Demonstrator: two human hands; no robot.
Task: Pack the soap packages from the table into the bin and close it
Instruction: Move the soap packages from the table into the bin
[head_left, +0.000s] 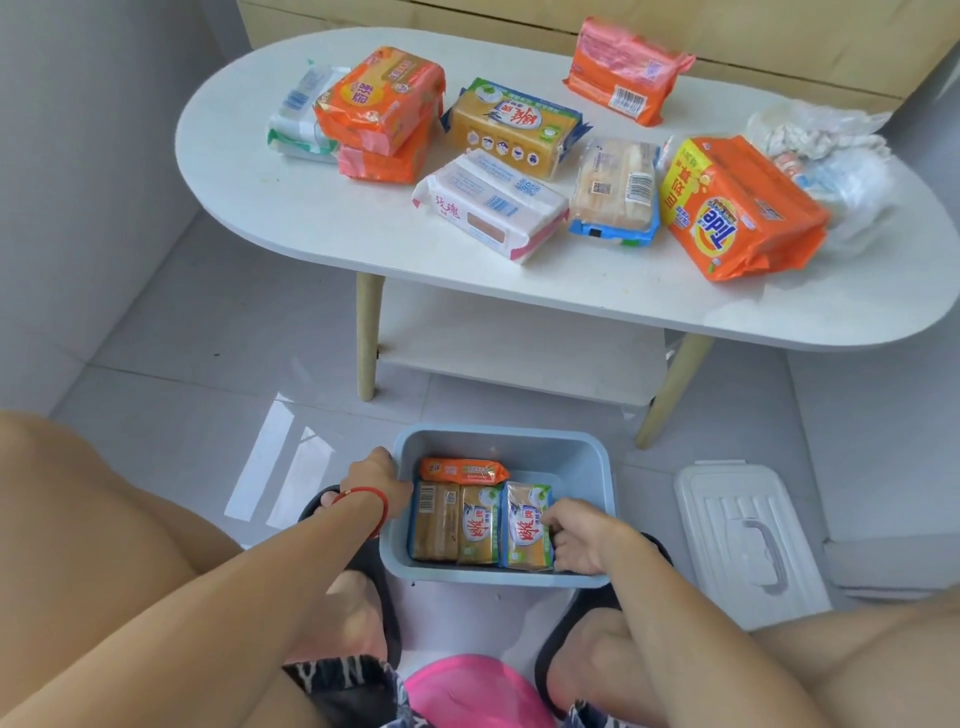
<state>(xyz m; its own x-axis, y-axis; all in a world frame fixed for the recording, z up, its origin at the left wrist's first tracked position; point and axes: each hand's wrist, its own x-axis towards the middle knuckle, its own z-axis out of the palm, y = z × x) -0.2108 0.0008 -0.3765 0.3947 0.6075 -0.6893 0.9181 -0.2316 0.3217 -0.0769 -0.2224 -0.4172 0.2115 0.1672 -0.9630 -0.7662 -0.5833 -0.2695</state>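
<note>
A blue bin (576, 457) stands on the floor between my feet. Inside it lie an orange soap pack (464, 469) at the back and three yellow soap packs side by side in front. My left hand (378, 480) grips the bin's left rim. My right hand (579, 535) is inside the bin, fingers closed on the rightmost yellow soap pack (522, 525). The white lid (743, 540) lies on the floor right of the bin. On the white table (322, 218) sit several more soap packs, among them an orange Tide pack (737, 208) and a white pack (488, 202).
A crumpled plastic bag (826, 150) lies at the table's right end. The table has a lower shelf (519, 338) and wooden legs. A grey wall stands to the left and a wooden cabinet behind the table. My knees flank the bin.
</note>
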